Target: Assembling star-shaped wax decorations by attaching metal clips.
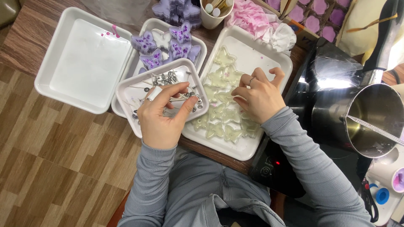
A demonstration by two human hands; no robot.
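Pinched between thumb and fingers of the left hand (162, 115) is a thin wick (185, 100) with a small metal tab, held level over the wick tray (126, 90), a small white tray of loose metal-tabbed wicks; a ring shows on one finger of this hand. Right hand (259, 96) is curled, fingertips down over the pale moulds (221, 126), clear-yellowish butterfly shapes lying in rows in a long white tray (275, 63); whether its fingertips grip anything cannot be told, they look closed loosely with nothing seen between them. Wick tray sits tilted, overlapping a second tray (202, 44) that carries purple glittered butterflies (166, 46). Large empty white tray (82, 61) at far left, a few purple specks on it. Paper cup (212, 17) with sticks and a pink cloth (252, 19) lie beyond the long tray. To the right, a steel pot (370, 120) stands on a black hotplate (277, 168), a thin rod laid across its rim. Both sleeves grey, ribbed. Table edge wood, floor wood-patterned
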